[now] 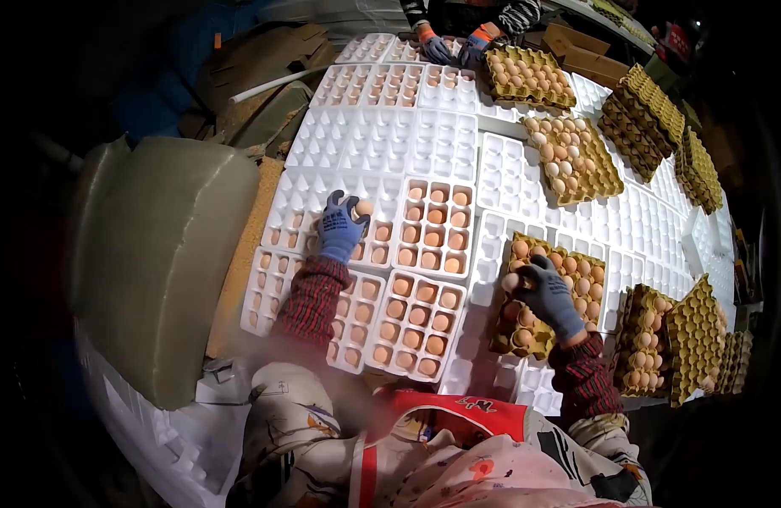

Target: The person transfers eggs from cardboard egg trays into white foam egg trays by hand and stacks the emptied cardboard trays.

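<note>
My left hand point(341, 227), in a blue-grey glove, has its fingers round an egg point(364, 207) above a white foam tray point(382, 188) that is partly filled with eggs. On the right, my gloved right hand point(549, 296) holds an egg point(510, 282) at the left side of a yellow-brown pulp tray point(538, 345) of eggs. Between my hands lie two white trays full of eggs, a far one point(434, 215) and a near one point(416, 326).
Across the table, a co-worker's gloved hands point(455, 51) are over white trays. More pulp trays, with eggs point(530, 74) and stacked point(643, 118), stand to the right. A grey-green sack point(166, 262) bulges at the left edge.
</note>
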Motion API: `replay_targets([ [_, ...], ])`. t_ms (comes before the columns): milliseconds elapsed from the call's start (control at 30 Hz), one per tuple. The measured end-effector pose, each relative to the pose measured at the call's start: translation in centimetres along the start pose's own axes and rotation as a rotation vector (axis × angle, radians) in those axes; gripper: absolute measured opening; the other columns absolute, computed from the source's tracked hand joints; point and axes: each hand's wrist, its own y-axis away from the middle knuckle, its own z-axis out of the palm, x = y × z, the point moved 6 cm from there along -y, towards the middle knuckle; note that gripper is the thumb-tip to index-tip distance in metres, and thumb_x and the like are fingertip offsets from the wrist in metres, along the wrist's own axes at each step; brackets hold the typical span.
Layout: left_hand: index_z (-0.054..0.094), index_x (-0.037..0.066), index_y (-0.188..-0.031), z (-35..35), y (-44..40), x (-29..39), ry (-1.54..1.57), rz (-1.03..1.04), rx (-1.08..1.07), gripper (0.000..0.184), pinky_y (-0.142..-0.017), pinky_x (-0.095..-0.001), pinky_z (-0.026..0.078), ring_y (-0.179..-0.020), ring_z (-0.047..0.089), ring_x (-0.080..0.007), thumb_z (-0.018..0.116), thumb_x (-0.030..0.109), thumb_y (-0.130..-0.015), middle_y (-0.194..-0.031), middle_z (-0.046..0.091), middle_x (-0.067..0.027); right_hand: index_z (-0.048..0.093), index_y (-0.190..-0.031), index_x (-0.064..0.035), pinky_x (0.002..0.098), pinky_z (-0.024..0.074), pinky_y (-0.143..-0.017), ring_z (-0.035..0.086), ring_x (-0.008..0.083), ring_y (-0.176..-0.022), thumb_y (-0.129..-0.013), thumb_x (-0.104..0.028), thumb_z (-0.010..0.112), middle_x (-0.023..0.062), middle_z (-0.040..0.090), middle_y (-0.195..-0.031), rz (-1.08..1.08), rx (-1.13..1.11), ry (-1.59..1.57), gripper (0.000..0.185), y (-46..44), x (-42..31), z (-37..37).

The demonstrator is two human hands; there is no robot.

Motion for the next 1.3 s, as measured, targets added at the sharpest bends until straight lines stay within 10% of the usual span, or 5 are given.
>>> replay_targets([
  [300,0.060,0.021,-0.128,2.8,-3.6,-4.9,-0.259,0.093,-0.341,0.051,-0.102,-0.0412,0.046,-0.123,0.052,-0.0318,0.074,0.027,-0.079,-0.142,0.047,-0.0117,0.072,-0.102,-0.0162,0.0493,0.0550,-0.077,0.058,0.0315,-0.104,-0.080,-0.026,0.068,0.0113,0.054,-0.117,-0.572,-0.107,0.322,0.024,-25.4,-17.3,14.8],
  [567,0.066,0.004,-0.119,0.1,-4.9,-8.8,1.229,-0.498,0.107,0.031,-0.061,-0.0232,0.049,-0.068,0.053,-0.0076,0.072,0.015,-0.090,-0.097,0.066,-0.0005,0.061,-0.126,-0.0169,0.0481,0.0504,-0.090,0.058,0.0342,-0.114,-0.085,-0.034,0.064,0.0143,0.057,-0.127,-0.506,-0.091,0.095,0.044,-32.5,-20.7,18.3],
  [700,0.062,0.000,-0.123,2.0,-9.6,-9.0,1.082,-0.102,0.439,0.031,-0.086,-0.0281,0.050,-0.098,0.061,-0.0141,0.065,0.009,-0.094,-0.115,0.065,-0.0059,0.042,-0.142,-0.0123,0.0626,0.0240,-0.110,0.030,0.0440,-0.137,-0.080,-0.044,0.069,0.0186,0.037,-0.148,-0.326,0.034,0.250,0.074,-28.9,-18.5,20.7],
  [933,0.049,0.019,-0.142,9.2,-9.4,-8.9,-0.540,0.076,0.112,0.060,-0.105,-0.0603,0.030,-0.132,0.039,-0.0408,0.051,0.053,-0.092,-0.146,0.043,-0.0156,0.059,-0.124,-0.0061,0.0426,0.0501,-0.091,0.062,0.0370,-0.102,-0.083,-0.029,0.071,0.0190,0.061,-0.119,-0.330,0.007,-0.656,0.049,-3.7,-16.1,16.6],
  [1300,0.060,0.009,-0.124,6.2,16.7,25.8,0.343,0.847,-0.567,0.047,-0.090,-0.0425,0.046,-0.106,0.060,-0.0295,0.070,0.029,-0.083,-0.119,0.061,-0.0113,0.064,-0.109,-0.0124,0.0420,0.0496,-0.081,0.062,0.0306,-0.095,-0.076,-0.017,0.074,0.0098,0.062,-0.104,0.053,0.115,0.053,0.035,12.4,0.9,3.1],
])
